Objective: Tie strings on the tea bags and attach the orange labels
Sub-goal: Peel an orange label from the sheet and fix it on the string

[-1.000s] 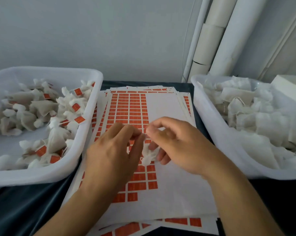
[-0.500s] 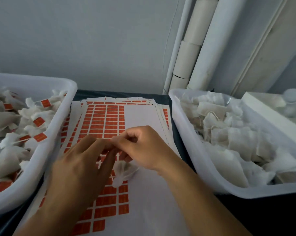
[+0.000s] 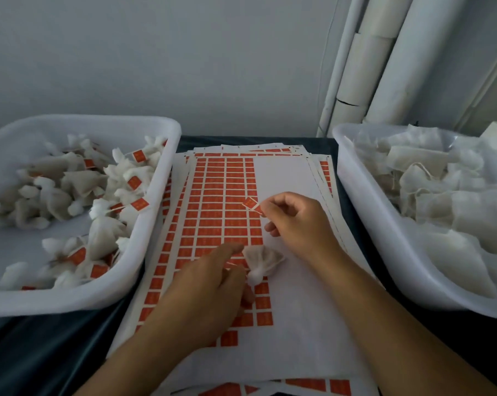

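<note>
**A:** Where is the tea bag being worked on?

**B:** A small white tea bag [image 3: 263,262], gathered at its neck, lies on the top label sheet [image 3: 293,324], near the sheet's middle. That sheet is the landmark for everything else.

**A:** What are the hands doing?

**B:** The left hand [image 3: 210,292] rests on the sheet just left of the tea bag. Its fingertips are drawn together at the bag's neck and seem to pinch something thin there; whether that is the string is too small to tell. The right hand [image 3: 294,221] hovers above the sheet, farther from the person than the bag. Its thumb and forefinger pinch one orange label [image 3: 251,203], which is lifted clear of the paper, with the other fingers loosely curled.

**A:** What is on the sheet itself?

**B:** Rows of orange labels fill its left part; its right part is bare white backing. More sheets lie fanned beneath it, all on a dark tabletop [image 3: 41,352].

**A:** And around the sheet?

**B:** Left of the sheet stands a white tub [image 3: 78,301] holding tied tea bags with orange labels attached. Right of the sheet stands a second white tub [image 3: 367,224] heaped with flat, unlabelled white bags. Beyond the sheet is a pale wall, with white pipes [image 3: 384,61] rising at its far right corner.
</note>
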